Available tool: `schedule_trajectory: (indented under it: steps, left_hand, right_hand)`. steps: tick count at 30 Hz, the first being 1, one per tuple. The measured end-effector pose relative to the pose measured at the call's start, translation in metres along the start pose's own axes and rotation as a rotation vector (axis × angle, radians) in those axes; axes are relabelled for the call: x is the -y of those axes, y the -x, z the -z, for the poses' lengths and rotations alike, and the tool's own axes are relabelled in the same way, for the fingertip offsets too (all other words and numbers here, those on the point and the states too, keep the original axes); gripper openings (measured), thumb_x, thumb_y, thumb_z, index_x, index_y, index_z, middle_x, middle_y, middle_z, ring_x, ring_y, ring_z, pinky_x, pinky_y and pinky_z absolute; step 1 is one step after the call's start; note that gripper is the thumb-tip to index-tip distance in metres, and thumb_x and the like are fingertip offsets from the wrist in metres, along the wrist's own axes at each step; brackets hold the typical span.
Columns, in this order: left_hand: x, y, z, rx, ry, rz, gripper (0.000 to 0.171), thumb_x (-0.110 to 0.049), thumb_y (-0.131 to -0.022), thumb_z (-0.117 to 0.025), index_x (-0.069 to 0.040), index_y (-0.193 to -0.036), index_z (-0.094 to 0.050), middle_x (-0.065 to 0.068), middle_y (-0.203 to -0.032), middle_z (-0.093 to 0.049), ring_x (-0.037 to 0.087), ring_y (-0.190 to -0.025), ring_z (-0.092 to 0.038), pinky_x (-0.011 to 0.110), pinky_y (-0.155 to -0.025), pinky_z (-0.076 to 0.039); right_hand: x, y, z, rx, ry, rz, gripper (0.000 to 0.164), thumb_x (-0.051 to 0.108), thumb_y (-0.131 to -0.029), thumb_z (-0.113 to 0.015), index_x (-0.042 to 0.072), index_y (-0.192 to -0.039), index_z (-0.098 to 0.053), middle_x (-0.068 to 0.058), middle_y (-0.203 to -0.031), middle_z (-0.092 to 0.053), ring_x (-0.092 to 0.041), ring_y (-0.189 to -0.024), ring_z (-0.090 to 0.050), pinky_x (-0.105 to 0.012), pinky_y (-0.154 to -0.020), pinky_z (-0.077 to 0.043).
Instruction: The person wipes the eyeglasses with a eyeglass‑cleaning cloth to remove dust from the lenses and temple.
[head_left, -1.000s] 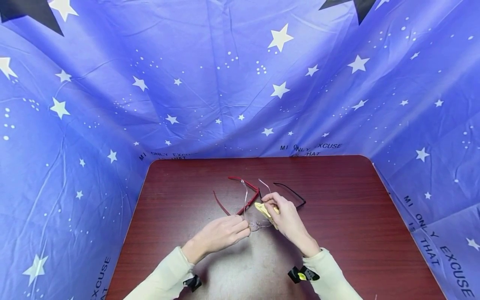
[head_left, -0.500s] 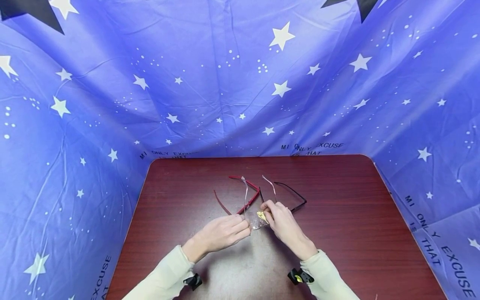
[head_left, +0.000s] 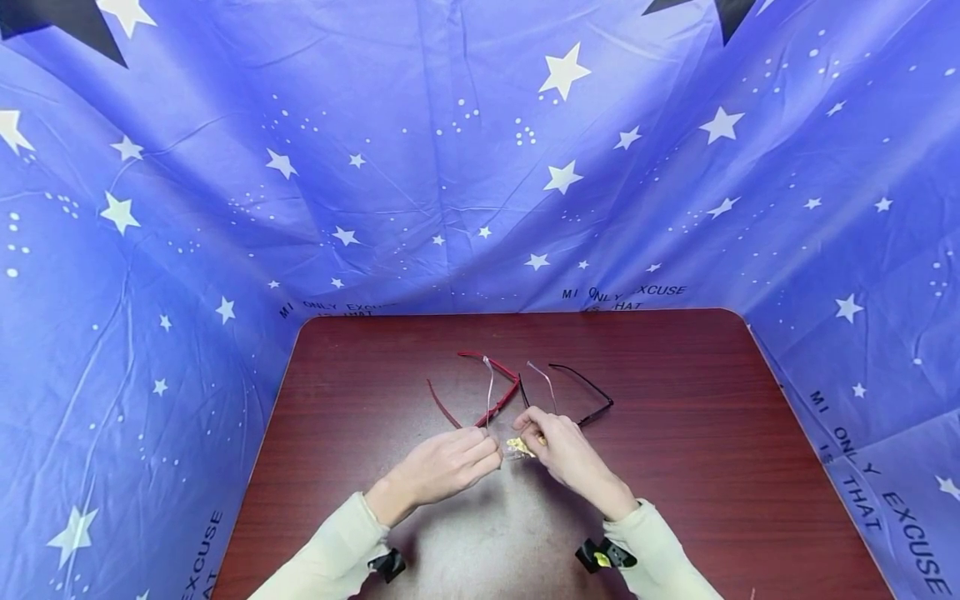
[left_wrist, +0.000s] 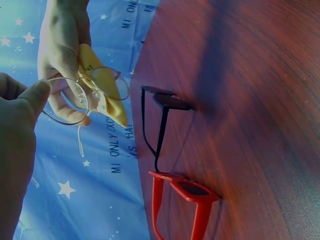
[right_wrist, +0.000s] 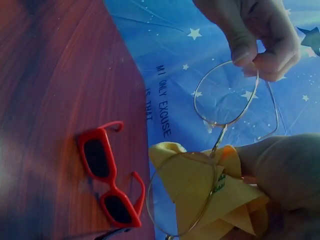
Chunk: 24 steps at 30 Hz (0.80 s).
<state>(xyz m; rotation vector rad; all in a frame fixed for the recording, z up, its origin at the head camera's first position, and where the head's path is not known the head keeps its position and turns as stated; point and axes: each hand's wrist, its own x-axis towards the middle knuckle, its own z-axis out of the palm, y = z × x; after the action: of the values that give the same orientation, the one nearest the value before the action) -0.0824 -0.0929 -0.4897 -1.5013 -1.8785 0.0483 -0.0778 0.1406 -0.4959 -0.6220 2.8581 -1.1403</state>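
Fingers of the left hand pinch thin-rimmed glasses; the right hand grips a yellow cloth at one lens.

Held up over the red-brown table, the glasses have round, clear lenses, a fine gold-toned frame and slim temples opened out, pointing away from the person. The left thumb and fingertips hold the outer rim of one lens; the cloth, creased and marked with small green print, shows through the other. Whether it covers both faces cannot be told. Beyond the hands, red sunglasses with dark lenses and a black-framed pair rest on the table, temples unfolded.
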Motion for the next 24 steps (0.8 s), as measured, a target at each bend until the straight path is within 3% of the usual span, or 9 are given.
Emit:
schedule_trajectory:
  steps: [9, 17, 21, 24]
  left_hand:
    - [0.000, 0.001, 0.000, 0.007, 0.014, -0.002, 0.013, -0.010, -0.097, -0.049, -0.014, -0.097, -0.062, -0.003, -0.097, -0.059, 0.011, -0.085, -0.053, 0.022, -0.075, -0.047]
    - [-0.002, 0.000, -0.002, 0.006, 0.029, 0.016, 0.018, -0.010, -0.102, -0.045, -0.015, -0.095, -0.061, -0.004, -0.093, -0.057, 0.010, -0.082, -0.051, 0.021, -0.072, -0.045]
    - [-0.003, 0.000, -0.002, 0.007, 0.025, 0.021, 0.018, -0.011, -0.103, -0.045, -0.015, -0.094, -0.060, -0.004, -0.092, -0.056, 0.010, -0.082, -0.050, 0.021, -0.072, -0.044]
    - [-0.003, 0.000, -0.003, 0.007, 0.016, 0.021, 0.018, -0.011, -0.103, -0.045, -0.015, -0.094, -0.060, -0.004, -0.093, -0.056, 0.010, -0.082, -0.051, 0.021, -0.072, -0.044]
  right_hand:
    - [-0.009, 0.005, -0.001, -0.041, 0.136, 0.001, 0.017, -0.008, -0.086, -0.068, 0.009, -0.089, -0.066, -0.001, -0.072, -0.066, -0.015, -0.062, -0.056, -0.036, -0.058, -0.047]
    - [-0.006, 0.005, 0.005, 0.053, 0.011, 0.000, 0.010, -0.003, -0.092, -0.067, 0.008, -0.093, -0.069, 0.010, -0.069, -0.056, 0.001, -0.061, -0.042, -0.022, -0.057, -0.040]
    - [-0.003, 0.003, 0.007, 0.069, -0.049, -0.006, 0.013, -0.004, -0.092, -0.066, 0.008, -0.096, -0.070, 0.008, -0.076, -0.065, 0.002, -0.064, -0.046, -0.020, -0.059, -0.042]
    - [-0.004, 0.003, 0.006, 0.044, -0.002, -0.003, 0.015, -0.006, -0.088, -0.066, 0.007, -0.093, -0.070, 0.003, -0.078, -0.069, 0.000, -0.063, -0.049, -0.022, -0.058, -0.044]
